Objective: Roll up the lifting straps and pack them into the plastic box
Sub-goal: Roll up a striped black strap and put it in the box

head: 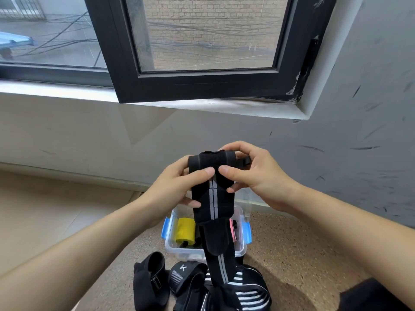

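Left hand (pixel 179 185): I pinch the left edge of the black lifting strap (pixel 213 205), thumb on the face turned to me, the other fingers curled behind it.
Right hand (pixel 253 173): I pinch the right edge at the same height, my thumb tip just beside the left thumb tip.
Strap end: the top is folded over between my two hands. I cannot tell whether more than one turn is wound.
Long axis: the strap runs straight down from my hands, its grey centre stripe marking the line. The free length hangs in front of the box and reaches the pile of loose straps (pixel 247 286) below, nearest my body.
Plastic box (pixel 170 240): directly below my hands and beyond the pile, open, with blue latches on both sides.
Box contents: a yellow roll (pixel 186 231) lies under my left hand, and something pink (pixel 232 232) under my right. The hanging strap hides the space between them.
Nearer hand: neither, as both are level and the stripe falls between the thumbs.
Coming move, as I judge it: the roll axis lies across from hand to hand, so rolling draws the tail upward. The finished roll then goes straight down into the box.
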